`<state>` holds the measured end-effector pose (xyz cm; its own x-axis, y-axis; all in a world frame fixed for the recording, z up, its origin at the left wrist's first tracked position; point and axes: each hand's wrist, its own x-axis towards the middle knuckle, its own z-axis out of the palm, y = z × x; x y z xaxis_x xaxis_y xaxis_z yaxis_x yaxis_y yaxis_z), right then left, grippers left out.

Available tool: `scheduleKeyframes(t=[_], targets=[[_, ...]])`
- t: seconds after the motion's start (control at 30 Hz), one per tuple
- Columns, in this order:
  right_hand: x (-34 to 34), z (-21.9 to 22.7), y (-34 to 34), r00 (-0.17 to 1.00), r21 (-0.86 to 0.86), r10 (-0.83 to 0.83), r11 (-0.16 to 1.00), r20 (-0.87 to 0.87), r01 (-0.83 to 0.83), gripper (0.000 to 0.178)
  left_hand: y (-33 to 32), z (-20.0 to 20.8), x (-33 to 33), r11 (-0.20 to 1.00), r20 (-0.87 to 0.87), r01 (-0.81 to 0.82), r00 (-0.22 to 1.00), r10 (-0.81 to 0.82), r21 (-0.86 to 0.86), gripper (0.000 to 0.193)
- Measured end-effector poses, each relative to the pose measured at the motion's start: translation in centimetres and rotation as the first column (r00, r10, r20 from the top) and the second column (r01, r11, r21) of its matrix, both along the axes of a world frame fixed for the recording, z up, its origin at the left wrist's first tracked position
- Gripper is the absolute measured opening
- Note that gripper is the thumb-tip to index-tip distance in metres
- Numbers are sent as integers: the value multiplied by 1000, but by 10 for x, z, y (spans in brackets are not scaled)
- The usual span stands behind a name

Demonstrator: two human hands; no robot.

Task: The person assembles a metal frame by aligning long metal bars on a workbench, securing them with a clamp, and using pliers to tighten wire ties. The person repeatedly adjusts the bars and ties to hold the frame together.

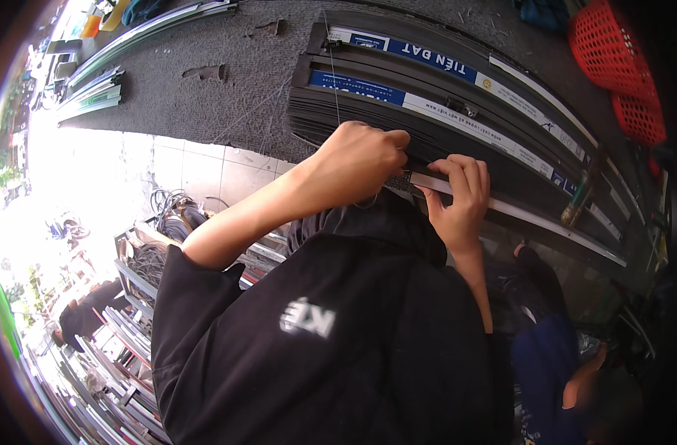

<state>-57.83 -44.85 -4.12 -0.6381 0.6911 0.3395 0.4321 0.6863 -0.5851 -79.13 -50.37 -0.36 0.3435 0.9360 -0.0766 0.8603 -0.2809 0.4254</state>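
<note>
A long, narrow profile bar [547,228] with a pale face lies along the near edge of the bench. My right hand [463,194] grips it near its left end, thumb below and fingers over the top. Close beside that end, my left hand [359,159] is closed with its knuckles up. What its fingers pinch is hidden. A dark, rough-textured piece [403,183] shows between the two hands at the bar's end. Behind them sits a stack of dark profiles [309,111] with blue and white label strips. A thin thread runs down in front of the stack toward my left hand.
Grey carpet [257,70] covers the bench, with light profiles [93,96] at its far left. Red plastic baskets [613,55] stand at the far right. A wooden-handled tool [578,200] lies on the stack. Another person in blue [542,363] is close on my right.
</note>
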Motion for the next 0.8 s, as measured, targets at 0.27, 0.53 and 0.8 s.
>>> scheduleKeyframes(t=[0.27, 0.53, 0.8], targets=[[2, -2, 0, 1000, 4, -15, 1000, 24, 15, 32, -7, 10, 37, 965, -516, 230, 846, -132, 130, 7], [0, -1, 1, 1000, 5, -5, 1000, -1, 5, 30, 9, 3, 3, 992, 2, -79, 997, 79, -102, 7], [1, -3, 1, 999, 0, -23, 1000, 29, 23, 34, -11, 7, 71, 968, -684, 129, 727, 55, 215, 16]])
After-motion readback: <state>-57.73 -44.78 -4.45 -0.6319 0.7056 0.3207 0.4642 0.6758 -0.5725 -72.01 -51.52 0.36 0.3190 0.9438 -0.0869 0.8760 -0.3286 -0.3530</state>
